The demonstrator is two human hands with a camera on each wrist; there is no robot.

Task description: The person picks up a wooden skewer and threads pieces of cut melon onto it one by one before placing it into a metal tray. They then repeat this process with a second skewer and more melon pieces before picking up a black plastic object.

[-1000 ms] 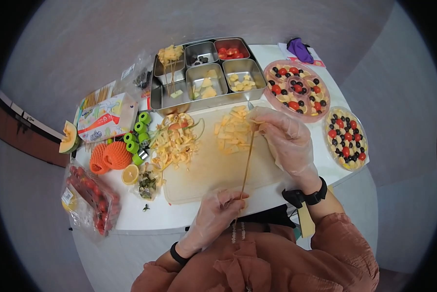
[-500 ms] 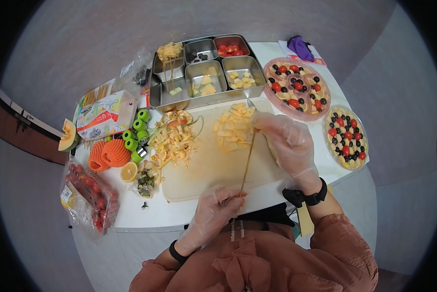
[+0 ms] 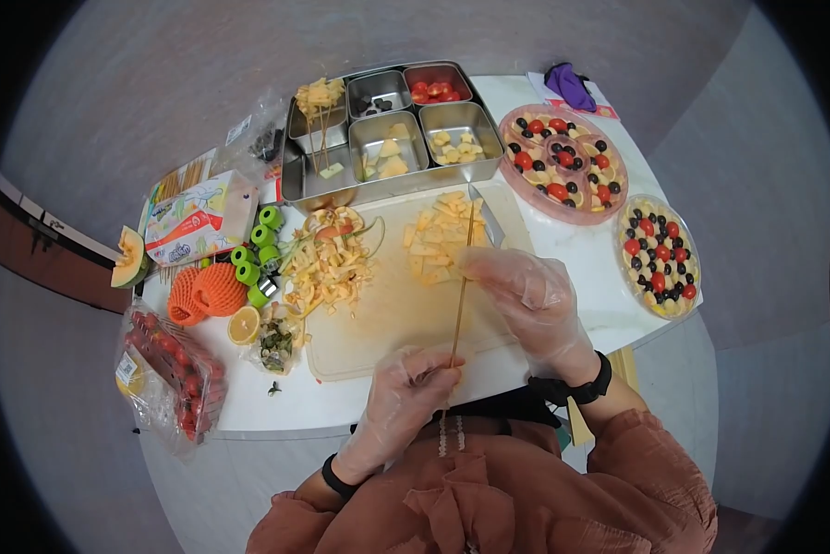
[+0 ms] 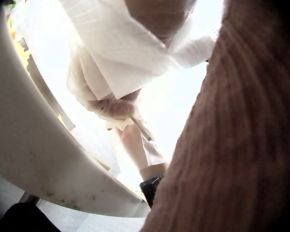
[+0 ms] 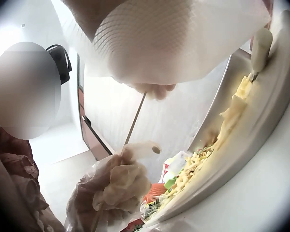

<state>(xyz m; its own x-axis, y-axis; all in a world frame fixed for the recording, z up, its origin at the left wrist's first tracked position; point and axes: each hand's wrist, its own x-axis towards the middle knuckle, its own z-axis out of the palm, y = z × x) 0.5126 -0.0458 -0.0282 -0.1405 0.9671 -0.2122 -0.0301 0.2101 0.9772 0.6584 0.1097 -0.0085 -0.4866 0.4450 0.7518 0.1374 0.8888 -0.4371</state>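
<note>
A thin wooden skewer [image 3: 458,319] stands slanted over the near part of the cutting board [image 3: 378,346]. My gloved left hand [image 3: 401,402] pinches it low down, near the table's front edge. Higher up, my gloved right hand [image 3: 530,300] pinches it, and its upper end sticks out above the fingers. In the right wrist view the skewer [image 5: 135,120] runs between my right hand [image 5: 145,53] and my left hand [image 5: 111,193]. Pale yellow fruit pieces [image 3: 433,242] lie on the board beyond the right hand, beside a knife [image 3: 490,222].
A steel tray [image 3: 378,192] with fruit compartments stands behind the board. Peels [image 3: 332,268] lie on its left part. Further left are green cutters [image 3: 247,272], orange netting [image 3: 219,291] and a tomato pack [image 3: 179,369]. Fruit platters [image 3: 563,208] stand at the right.
My right hand has moved down and slightly left along the skewer, so the upper end now shows above its fingers. More of the knife is uncovered. My left hand has barely moved.
</note>
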